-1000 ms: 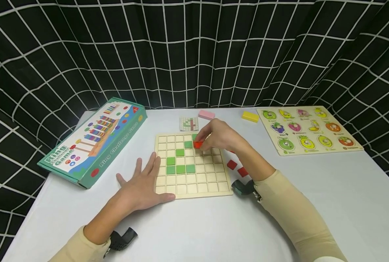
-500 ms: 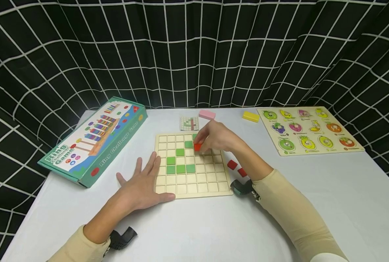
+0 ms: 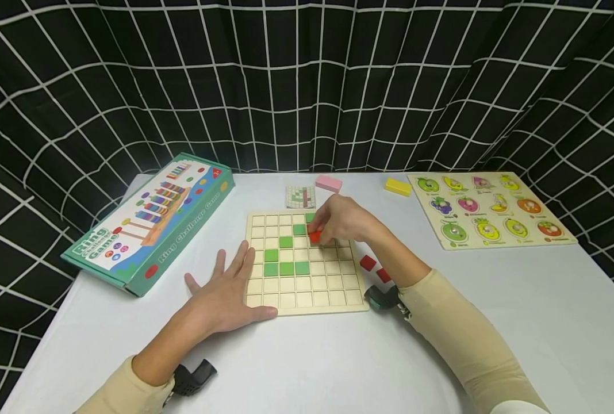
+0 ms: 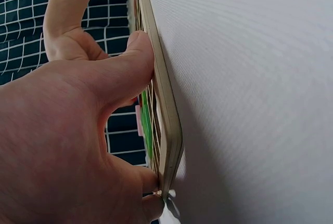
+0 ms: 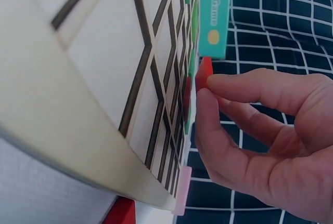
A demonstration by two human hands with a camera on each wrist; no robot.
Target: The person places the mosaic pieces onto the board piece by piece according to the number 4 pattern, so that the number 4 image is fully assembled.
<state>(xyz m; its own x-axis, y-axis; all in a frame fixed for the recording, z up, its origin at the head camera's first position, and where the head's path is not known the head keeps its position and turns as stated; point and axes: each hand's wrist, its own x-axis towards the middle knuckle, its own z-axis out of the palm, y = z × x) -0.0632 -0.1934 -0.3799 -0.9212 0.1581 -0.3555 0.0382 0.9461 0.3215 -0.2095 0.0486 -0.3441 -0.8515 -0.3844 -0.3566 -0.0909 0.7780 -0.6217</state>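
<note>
A wooden grid board [image 3: 307, 287] lies in the middle of the white table, with several green tiles [image 3: 285, 268] set in its squares. My right hand [image 3: 340, 221] pinches a red tile [image 3: 314, 236] between thumb and fingers, low over the board's upper middle squares. In the right wrist view the red tile [image 5: 204, 72] is tilted just off the board [image 5: 104, 78]. My left hand [image 3: 224, 290] lies flat on the table, fingers spread, thumb along the board's near left edge [image 4: 165, 130].
Two more red tiles [image 3: 367, 263] lie right of the board. A small pattern card [image 3: 300, 196], a pink block [image 3: 329, 183] and a yellow block [image 3: 396, 187] lie behind it. A teal game box [image 3: 152, 221] is at left, a fruit puzzle [image 3: 488, 210] at right.
My right hand has carried the red tile slightly down and toward me over the board. The left hand has stayed where it was.
</note>
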